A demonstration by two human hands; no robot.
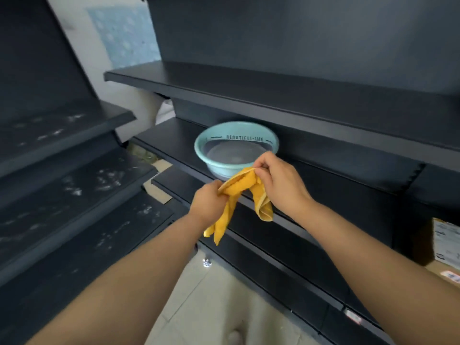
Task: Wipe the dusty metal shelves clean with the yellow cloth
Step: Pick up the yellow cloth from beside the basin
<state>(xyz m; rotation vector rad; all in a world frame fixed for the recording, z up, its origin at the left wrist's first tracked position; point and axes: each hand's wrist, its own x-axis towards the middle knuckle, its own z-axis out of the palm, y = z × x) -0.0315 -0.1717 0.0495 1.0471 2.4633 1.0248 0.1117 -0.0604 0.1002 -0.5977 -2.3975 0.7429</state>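
Yellow cloth (245,192) hangs bunched between both hands, in the air just in front of the dark metal shelving. The left hand (208,204) is closed in a fist around one end of it, and a long twisted tail of fabric drops below that fist. The right hand (278,181) pinches the upper edge between thumb and fingers, with a shorter fold hanging under it. The stretch of cloth between the two hands is pulled fairly taut.

Just behind the hands, a pale teal plastic basin (236,148) sits on a shelf (174,135) of the right-hand unit, under the shelf above (249,93). It has dark lettering along its inner wall and seems to hold clear water. The cloth is above the basin's near rim; whether it touches cannot be told.

To the left stands a second dark unit whose stepped shelves (74,185) carry white dusty smudges and marks. Pale floor tiles (224,307) show between the forearms, and a cardboard box (445,245) with a printed label is at the far right edge.
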